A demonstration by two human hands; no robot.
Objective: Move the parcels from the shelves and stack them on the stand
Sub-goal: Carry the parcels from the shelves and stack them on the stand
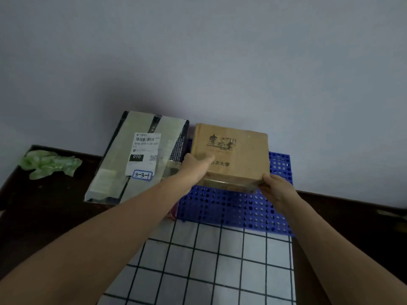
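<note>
A brown cardboard parcel (237, 155) with black print sits over the back of the blue perforated stand (231, 208), against the wall. My left hand (195, 165) grips its near left corner, thumb on top. My right hand (275, 188) grips its near right corner. To the left lies a larger grey parcel (123, 172) wrapped in tape, with a white shipping label and a tag reading 3-3-1. Its right edge is close to the brown parcel.
A white cloth with a black grid (209, 265) covers the surface in front of the stand. A crumpled green plastic bag (48, 164) lies at the far left on the dark floor (39, 216). A plain grey wall (198, 62) stands behind.
</note>
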